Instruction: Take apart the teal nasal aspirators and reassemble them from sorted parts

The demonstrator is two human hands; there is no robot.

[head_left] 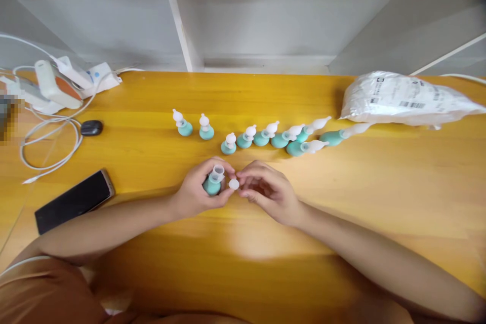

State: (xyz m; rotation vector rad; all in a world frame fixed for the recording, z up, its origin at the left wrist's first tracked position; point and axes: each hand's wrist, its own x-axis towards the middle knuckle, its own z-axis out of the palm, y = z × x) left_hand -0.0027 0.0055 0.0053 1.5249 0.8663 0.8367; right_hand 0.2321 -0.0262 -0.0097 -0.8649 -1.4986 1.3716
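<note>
Teal bulb (pixel 211 185) and white tip (pixel 234 184), mid-table, toward the near edge.
Left hand (pixel 197 193) grips the bulb; right hand (pixel 268 191) pinches the tip just beside its clear neck.

A black phone (pixel 74 201), white cables (pixel 49 136) and a plastic bag (pixel 406 98) lie on the yellow table (pixel 379 187).
</note>
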